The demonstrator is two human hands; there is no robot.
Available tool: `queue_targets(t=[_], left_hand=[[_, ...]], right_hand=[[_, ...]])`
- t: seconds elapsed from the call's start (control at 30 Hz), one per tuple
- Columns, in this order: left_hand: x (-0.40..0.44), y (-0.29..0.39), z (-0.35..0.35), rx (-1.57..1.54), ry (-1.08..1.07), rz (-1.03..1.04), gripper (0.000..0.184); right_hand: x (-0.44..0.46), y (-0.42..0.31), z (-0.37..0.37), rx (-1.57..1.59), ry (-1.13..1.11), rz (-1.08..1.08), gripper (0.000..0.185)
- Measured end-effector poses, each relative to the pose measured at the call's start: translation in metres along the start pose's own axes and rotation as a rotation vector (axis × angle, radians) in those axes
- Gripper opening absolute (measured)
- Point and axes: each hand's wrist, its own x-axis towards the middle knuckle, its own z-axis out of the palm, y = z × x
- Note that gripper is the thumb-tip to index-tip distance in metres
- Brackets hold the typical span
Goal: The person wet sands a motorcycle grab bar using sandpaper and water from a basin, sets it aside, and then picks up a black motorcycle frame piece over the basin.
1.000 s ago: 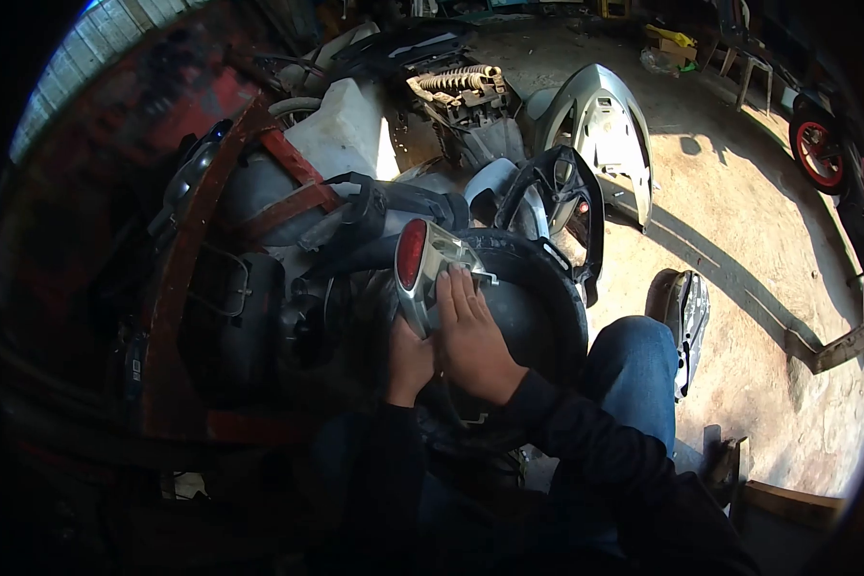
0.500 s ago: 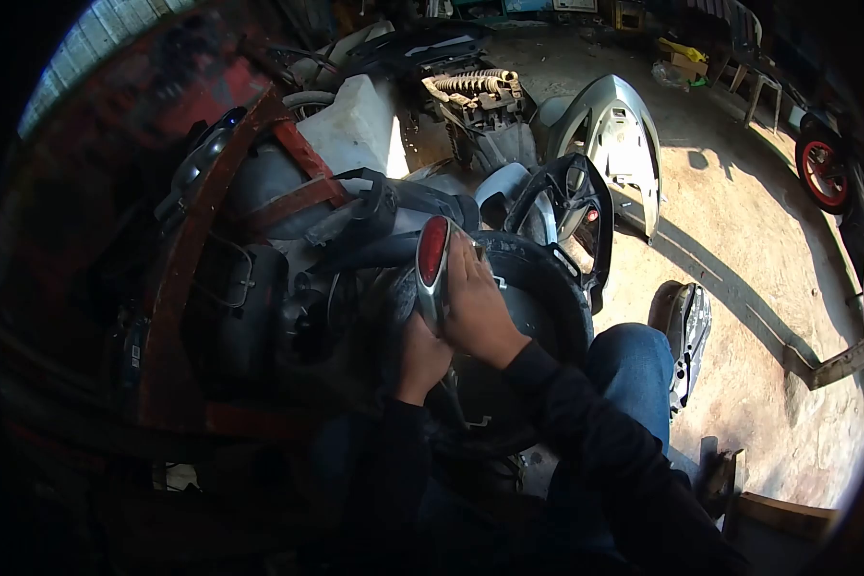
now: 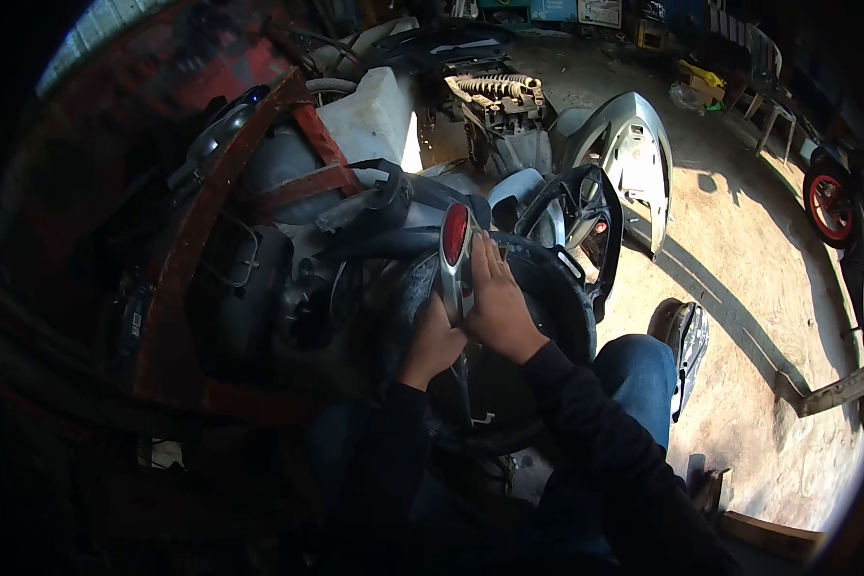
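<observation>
A tail light (image 3: pixel 456 235) with a red oval lens and a silver housing stands nearly upright over a round black tub (image 3: pixel 586 317). My left hand (image 3: pixel 435 344) closes round its lower end, with the fingers partly hidden behind the housing. Along the light's right side lies my right hand (image 3: pixel 504 307), fingers pressed together against the housing. Below my hands, a thin dark strip runs down into the shaded tub; I cannot tell whether it joins the light.
A rusty red metal frame (image 3: pixel 202 221) rises at left. Black plastic fairing parts (image 3: pixel 610 230) and a silver body panel (image 3: pixel 643 154) lie beyond the tub. A shoe (image 3: pixel 686 346) and a red-rimmed wheel (image 3: pixel 828 200) are at right, with a plastic chair (image 3: pixel 763 67) farther back.
The camera view has shifted, so the surroundings sit slightly lower and farther right. Both hands still hold the tail light, which is raised a little against the background.
</observation>
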Motion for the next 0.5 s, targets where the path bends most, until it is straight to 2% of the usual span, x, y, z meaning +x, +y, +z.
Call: queue_targets(t=[0.03, 0.1, 0.13, 0.2, 0.33, 0.4, 0.47, 0.5], left_hand=[[-0.001, -0.004, -0.002, 0.000, 0.007, -0.002, 0.060], [-0.002, -0.017, -0.005, -0.339, -0.095, 0.033, 0.059], [-0.004, -0.023, -0.008, -0.342, -0.095, 0.029, 0.059], [0.000, -0.025, -0.016, -0.848, -0.172, -0.037, 0.059], [0.004, -0.013, -0.008, -0.937, -0.118, -0.034, 0.053], [0.007, -0.031, -0.001, -0.947, -0.141, -0.057, 0.048], [0.006, -0.041, 0.001, -0.542, -0.129, 0.002, 0.049], [0.007, -0.032, -0.002, -0.540, -0.118, 0.051, 0.046]], right_hand=[[-0.015, -0.007, 0.009, -0.073, 0.112, -0.069, 0.098], [-0.040, -0.020, 0.004, -0.057, 0.052, -0.070, 0.095], [-0.048, -0.026, -0.001, -0.040, -0.008, -0.059, 0.093], [-0.050, -0.025, -0.008, 0.072, 0.004, -0.034, 0.090], [-0.066, -0.051, -0.006, 0.240, 0.032, -0.027, 0.084], [-0.085, -0.046, 0.011, -0.117, 0.054, -0.093, 0.079], [-0.097, -0.029, 0.016, -0.236, -0.025, -0.088, 0.074], [-0.096, -0.024, 0.012, -0.323, -0.090, -0.177, 0.072]])
